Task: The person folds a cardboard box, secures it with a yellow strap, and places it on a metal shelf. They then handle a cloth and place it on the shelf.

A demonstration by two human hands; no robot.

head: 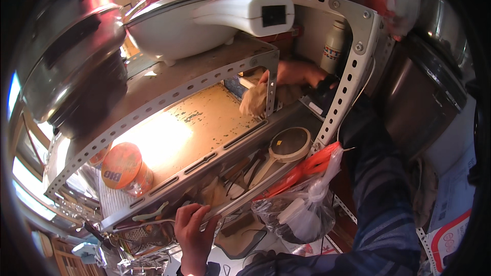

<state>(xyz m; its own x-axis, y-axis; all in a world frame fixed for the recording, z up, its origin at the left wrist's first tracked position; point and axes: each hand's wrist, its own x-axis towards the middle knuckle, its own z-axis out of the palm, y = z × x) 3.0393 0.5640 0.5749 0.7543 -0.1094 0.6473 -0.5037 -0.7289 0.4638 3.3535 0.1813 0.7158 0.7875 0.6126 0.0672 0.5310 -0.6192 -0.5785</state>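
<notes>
My right hand (293, 73) reaches in behind a perforated metal post, on the right of the shelving. Its fingers are on a crumpled tan cloth (253, 100), partly hidden by the post, which lies against the worn yellowish shelf board (209, 117). Nearer to me, my left hand (193, 224) has its fingertips at the front rail of the lower tray (238, 209), with nothing visible in its grasp. A round hand mirror (290, 143) with a cream handle lies in that tray among several loose utensils. An orange-lidded tub (124, 168) stands on the board's left end.
Above the board, a white electric pan (184, 23) with a thick handle sits on a raised shelf. Stacked metal pots (76, 65) rise at left. A knotted plastic bag (303, 214) hangs from the right front corner. A white bottle (332, 48) stands behind my right hand.
</notes>
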